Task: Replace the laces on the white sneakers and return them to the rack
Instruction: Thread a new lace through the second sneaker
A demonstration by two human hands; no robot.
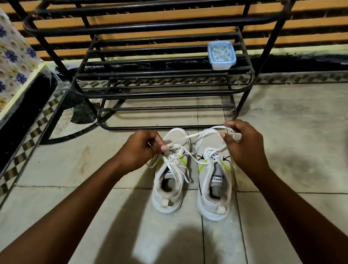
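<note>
White lace [198, 134] pinched by left hand [139, 147] and right hand [244, 143]; right sneaker [213, 213] tongue label [217, 179] partly reads "SPEE".

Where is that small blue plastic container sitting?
In the head view, the blue plastic container sits on the right end of a black metal rack shelf, beyond the white sneakers.

One wide-angle view, worn on the person's head, faces forward and steeply down at the tiled floor [289, 206]. It sits close — both forearms enter from the lower corners, and the left hand [139, 147] and right hand [244, 143], pinching the laces [202, 133], land near mid-frame. The rack [263, 55] fills the upper half.
</note>
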